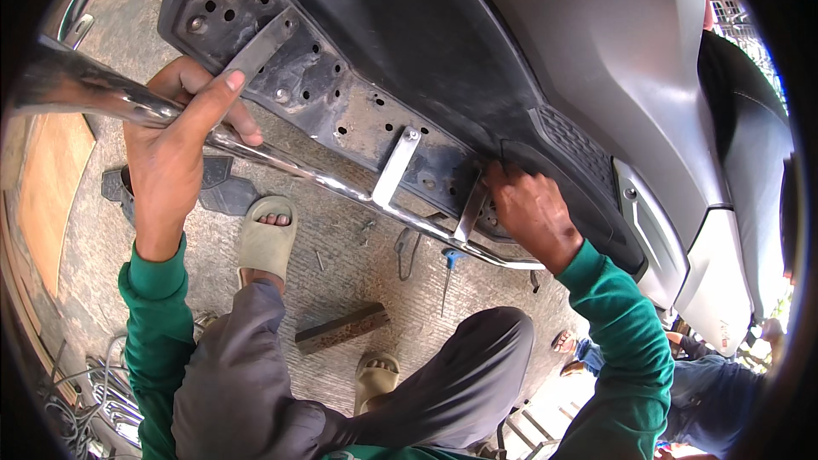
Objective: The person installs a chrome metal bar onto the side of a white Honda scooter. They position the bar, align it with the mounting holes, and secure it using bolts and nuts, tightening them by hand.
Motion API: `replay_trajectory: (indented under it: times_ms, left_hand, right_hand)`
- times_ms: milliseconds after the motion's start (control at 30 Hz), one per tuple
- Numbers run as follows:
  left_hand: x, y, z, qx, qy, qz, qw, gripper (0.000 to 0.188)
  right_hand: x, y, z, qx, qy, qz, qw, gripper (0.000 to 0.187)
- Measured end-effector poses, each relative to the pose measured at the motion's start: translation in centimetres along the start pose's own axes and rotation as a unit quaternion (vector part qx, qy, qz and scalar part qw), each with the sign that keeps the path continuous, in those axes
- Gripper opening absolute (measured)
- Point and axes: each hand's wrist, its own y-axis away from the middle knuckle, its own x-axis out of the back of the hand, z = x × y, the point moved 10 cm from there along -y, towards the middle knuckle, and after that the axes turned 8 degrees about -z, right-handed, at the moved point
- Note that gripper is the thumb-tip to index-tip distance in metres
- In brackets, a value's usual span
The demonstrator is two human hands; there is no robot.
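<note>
A chrome tube bar runs along the outer edge of a scooter's footboard, which is dark, dusty and dotted with holes. Flat metal tabs join the bar to the board; the middle tab lies over its edge. My left hand is wrapped round the bar near its thick left end, thumb beside the left tab. At the right tab, my right hand is closed with its fingertips pressed to the footboard. Whatever is between those fingertips is hidden.
Below the bar a blue-handled driver is on the concrete floor. A rectangular block lies between my feet, black mat pieces beside my left slipper. Plywood and tangled wires are at left. Another person's jeans show lower right.
</note>
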Motion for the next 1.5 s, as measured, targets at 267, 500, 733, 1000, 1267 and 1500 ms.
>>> replay_trajectory:
  times_ms: [267,500,733,1000,1267,1500]
  left_hand:
    - [0.1,-0.2,-0.1,-0.013,0.009,-0.002,1.0,0.028]
    - [0.1,-0.4,-0.2,-0.011,0.011,-0.001,1.0,0.027]
    - [-0.3,-0.8,0.1,-0.021,0.012,-0.032,0.999,0.027]
    - [0.1,-0.1,0.0,-0.003,-0.012,-0.017,1.0,0.026]
    - [0.0,0.1,-0.1,-0.007,0.002,-0.021,1.0,0.026]
    - [0.1,0.0,-0.2,-0.013,-0.006,-0.034,0.999,0.026]
  right_hand:
    - [0.4,0.6,-0.5,0.044,0.062,0.012,0.997,0.038]
    - [-0.5,0.2,-0.1,0.05,0.076,-0.005,0.996,0.037]
    - [0.3,0.6,-0.2,0.073,-0.01,0.044,0.996,0.032]
    - [1.1,0.3,0.2,0.025,-0.038,0.051,0.998,0.025]
    - [0.2,-0.3,0.4,-0.006,-0.04,0.034,0.999,0.02]
    - [0.0,0.2,0.2,0.008,-0.011,0.043,0.999,0.027]
